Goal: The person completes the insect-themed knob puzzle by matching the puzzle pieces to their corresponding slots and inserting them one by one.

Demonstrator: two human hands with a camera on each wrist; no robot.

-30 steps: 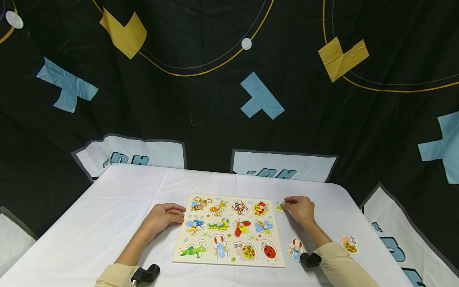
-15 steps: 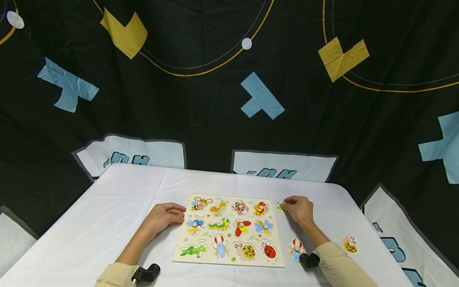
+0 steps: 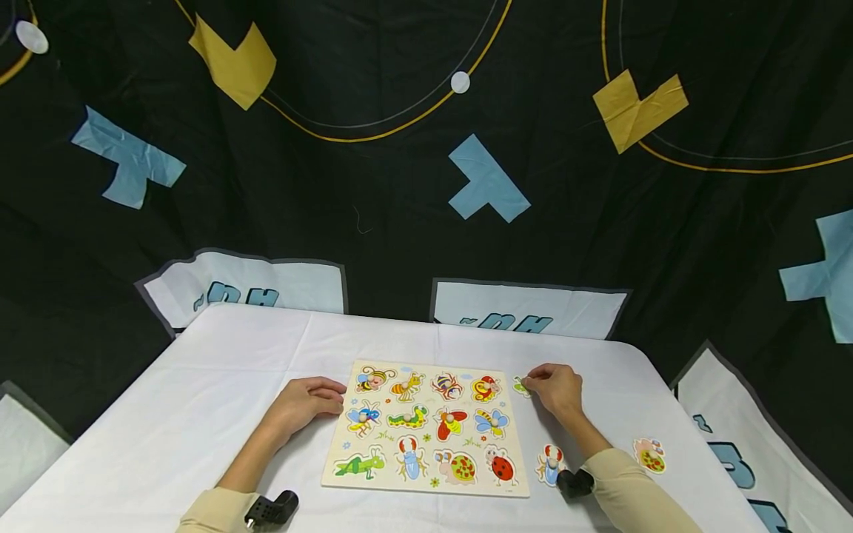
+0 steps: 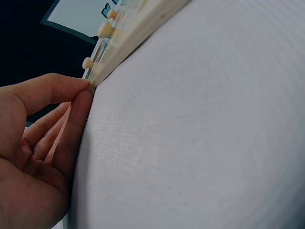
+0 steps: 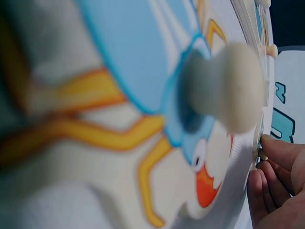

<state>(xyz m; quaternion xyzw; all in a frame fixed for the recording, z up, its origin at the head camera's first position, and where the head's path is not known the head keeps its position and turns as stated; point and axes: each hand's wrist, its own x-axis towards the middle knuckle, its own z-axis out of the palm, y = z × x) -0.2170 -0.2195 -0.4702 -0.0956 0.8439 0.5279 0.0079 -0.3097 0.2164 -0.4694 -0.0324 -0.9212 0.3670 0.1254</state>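
My left hand (image 3: 310,402) rests at the left edge of a wooden insect puzzle board (image 3: 386,477), its index finger and thumb tips right at the rim in the left wrist view. Beyond the board's upper right corner, my right hand (image 3: 554,388) pinches a small green puzzle piece (image 3: 520,386) between thumb and fingers. The hand covers most of that piece. In the right wrist view the fingertips sit around its knob. A blue stag beetle puzzle piece (image 3: 549,468) lies below the right forearm, its pale knob (image 5: 240,88) large in the right wrist view.
A pink and green snail puzzle piece (image 3: 649,454) lies right of the right sleeve. Several knobbed pieces, such as the spider (image 3: 446,386), sit in the board. The white tablecloth (image 3: 253,348) spreads around, with a black curtain (image 3: 373,244) behind.
My right hand moves only very slightly left between the first two frames. Both hands keep their places at the green puzzle piece and the board; the view itself shifts slightly.
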